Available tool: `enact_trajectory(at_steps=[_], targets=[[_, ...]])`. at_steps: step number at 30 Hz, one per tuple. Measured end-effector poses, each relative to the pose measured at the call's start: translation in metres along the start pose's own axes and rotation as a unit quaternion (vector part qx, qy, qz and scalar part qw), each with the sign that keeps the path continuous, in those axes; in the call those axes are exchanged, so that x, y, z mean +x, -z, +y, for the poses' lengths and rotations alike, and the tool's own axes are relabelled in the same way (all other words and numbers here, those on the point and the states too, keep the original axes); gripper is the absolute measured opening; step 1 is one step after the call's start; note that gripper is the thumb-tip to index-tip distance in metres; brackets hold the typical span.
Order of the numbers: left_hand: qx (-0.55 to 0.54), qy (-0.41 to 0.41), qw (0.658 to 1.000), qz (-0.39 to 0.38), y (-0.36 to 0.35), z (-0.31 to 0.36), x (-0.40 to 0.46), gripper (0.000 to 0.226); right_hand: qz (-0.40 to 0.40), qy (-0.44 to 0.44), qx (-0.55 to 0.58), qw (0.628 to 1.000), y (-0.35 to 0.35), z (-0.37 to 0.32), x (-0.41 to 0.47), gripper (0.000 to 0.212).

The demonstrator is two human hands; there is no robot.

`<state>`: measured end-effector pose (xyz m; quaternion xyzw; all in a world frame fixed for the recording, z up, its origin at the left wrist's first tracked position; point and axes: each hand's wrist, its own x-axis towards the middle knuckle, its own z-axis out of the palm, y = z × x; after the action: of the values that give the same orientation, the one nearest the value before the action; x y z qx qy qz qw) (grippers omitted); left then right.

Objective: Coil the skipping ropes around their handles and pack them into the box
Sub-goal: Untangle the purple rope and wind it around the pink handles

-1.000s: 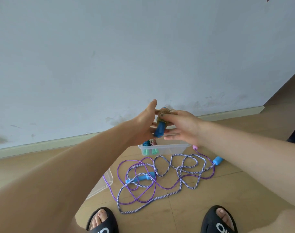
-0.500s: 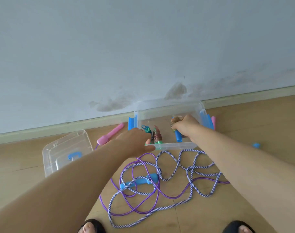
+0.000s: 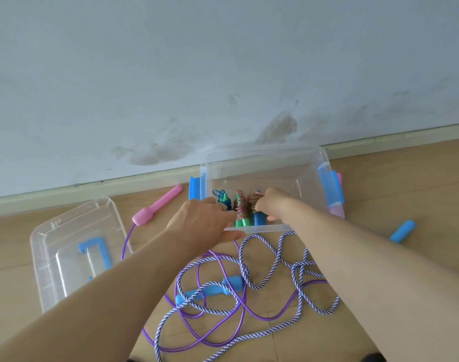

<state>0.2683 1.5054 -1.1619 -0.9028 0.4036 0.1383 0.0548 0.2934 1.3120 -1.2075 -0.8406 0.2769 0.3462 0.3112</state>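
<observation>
Reaching into the clear box (image 3: 265,163) by the wall, the right hand (image 3: 275,205) curls its fingers round a coiled rope bundle with blue handles (image 3: 255,205) — the brownish coil shows just left of the knuckles and the blue handle ends poke out below the hand, against the box's near wall. Beside it, to the left, stand a second coiled bundle with green handles (image 3: 241,210) and a third, teal-blue one (image 3: 221,198), all three inside the box along its near edge. The left hand (image 3: 204,223) lies over the box's near rim with fingers fairly straight and relaxed, thumb stretched along the rim's outside; its fingertips reach toward the teal bundle, though whether they touch it I cannot tell.

On the floor in front of the box lie two loose ropes tangled together — a striped white-and-blue rope (image 3: 270,275) and a purple rope (image 3: 223,304) — with a blue handle (image 3: 210,290) among them. A pink handle (image 3: 157,209) rests left of the box, another blue handle (image 3: 403,231) to the right, and the clear lid (image 3: 66,231) lies well to the left.
</observation>
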Motion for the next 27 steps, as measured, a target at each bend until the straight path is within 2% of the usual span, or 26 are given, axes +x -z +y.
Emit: enact_trajectory(at_steps=[2, 4, 7, 10, 12, 15, 17, 19, 21, 23, 25, 27], targets=[[0.014, 0.022, 1.0, -0.009, -0.001, 0.009, 0.004, 0.043, 0.015, 0.017, -0.041, 0.999, 0.007, 0.0, -0.006, 0.033], [0.018, 0.055, 0.998, -0.023, -0.001, 0.016, 0.009, 0.048, 0.072, 0.041, -0.083, 0.993, 0.015, -0.005, -0.015, 0.036], [0.011, 0.083, 0.996, -0.039, 0.004, 0.022, 0.014, 0.053, 0.167, 0.106, -0.06, 0.978, 0.023, -0.01, -0.025, 0.038], [-0.043, 0.109, 0.992, -0.05, 0.01, 0.024, 0.013, 0.053, 0.267, 0.218, -0.034, 0.938, 0.026, -0.017, -0.041, 0.017], [-0.094, 0.123, 0.986, -0.054, 0.017, 0.026, 0.008, 0.055, 0.28, 0.277, -0.033, 0.919, 0.025, -0.019, -0.055, 0.01], [-0.015, 0.099, 0.995, 0.002, 0.031, 0.03, -0.004, 0.057, 0.25, 0.343, -0.088, 0.901, 0.018, -0.013, -0.078, 0.014], [0.046, 0.076, 0.994, 0.06, 0.034, 0.026, -0.016, 0.04, 0.227, 0.375, -0.12, 0.891, 0.013, -0.002, -0.092, 0.023], [0.043, 0.067, 0.996, 0.036, 0.031, 0.022, -0.029, 0.027, 0.205, 0.386, -0.141, 0.888, 0.008, 0.011, -0.102, 0.027], [0.001, 0.067, 0.997, -0.045, 0.023, 0.02, -0.039, 0.016, 0.161, 0.362, -0.178, 0.901, 0.0, 0.028, -0.106, 0.022], [-0.035, 0.074, 0.993, -0.083, 0.018, 0.02, -0.044, 0.008, 0.072, 0.318, -0.242, 0.914, -0.017, 0.045, -0.108, 0.018], [-0.026, 0.067, 0.995, -0.062, 0.014, 0.018, -0.043, 0.006, -0.028, 0.271, -0.27, 0.924, -0.043, 0.063, -0.109, 0.013], [0.003, 0.045, 0.998, -0.041, 0.01, 0.016, -0.042, 0.011, -0.105, 0.223, -0.262, 0.933, -0.074, 0.077, -0.113, 0.024]])
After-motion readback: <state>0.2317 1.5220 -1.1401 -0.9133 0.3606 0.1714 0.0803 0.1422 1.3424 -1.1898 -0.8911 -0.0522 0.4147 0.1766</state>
